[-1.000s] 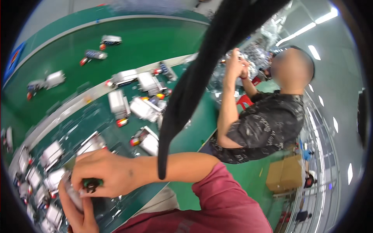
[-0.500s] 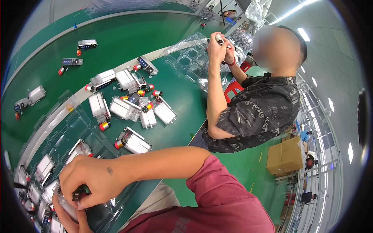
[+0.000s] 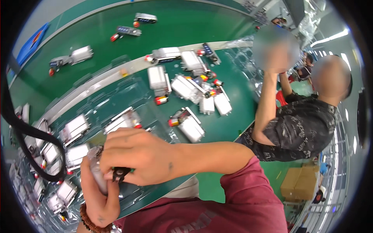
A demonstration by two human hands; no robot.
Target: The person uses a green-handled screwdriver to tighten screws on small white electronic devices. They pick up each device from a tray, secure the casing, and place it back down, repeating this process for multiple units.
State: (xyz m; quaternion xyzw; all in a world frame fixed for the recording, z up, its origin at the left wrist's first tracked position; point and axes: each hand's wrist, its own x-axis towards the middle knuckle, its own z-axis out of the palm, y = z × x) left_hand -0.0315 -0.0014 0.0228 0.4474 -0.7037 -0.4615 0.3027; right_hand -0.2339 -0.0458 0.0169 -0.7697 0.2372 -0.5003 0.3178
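My left hand [image 3: 95,196], a beaded bracelet at its wrist, is closed around a whitish unit with a clear end [image 3: 99,173]. Over it bends my right hand [image 3: 142,155], its fingers curled down against the same unit. A small black part [image 3: 121,173] shows between the fingers of my right hand; its kind is hard to make out. The right fingertips are partly hidden behind the hand. Beyond my knuckles, a similar white unit [image 3: 122,120] rests in a clear plastic tray [image 3: 112,95].
Several white units [image 3: 190,128] with small red-and-yellow cylinders lie on the green table [image 3: 155,132]. Across a pale rail [image 3: 93,91], more parts [image 3: 128,31] sit on a green surface. A black cable loop [image 3: 29,134] hangs at left. A co-worker [image 3: 307,120] stands at right.
The view has swung left, so the table and both hands appear farther right. My left wrist and the cable have come into view. The co-worker's hands are raised nearer the head.
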